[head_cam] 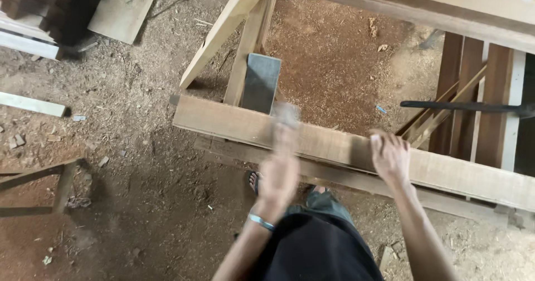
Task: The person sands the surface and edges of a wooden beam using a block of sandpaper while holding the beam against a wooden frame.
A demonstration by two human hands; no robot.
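A long wooden frame rail runs across the middle, slanting down to the right. My left hand is blurred by motion and is closed around a small grey block held against the rail's top face. My right hand rests flat on the same rail further right, fingers spread and holding nothing. A silver bracelet sits on my left wrist.
A dark grey flat slab lies on an upright frame member behind the rail. More wooden frame pieces and a black bar stand at right. Planks and offcuts lie on the sawdust floor at left.
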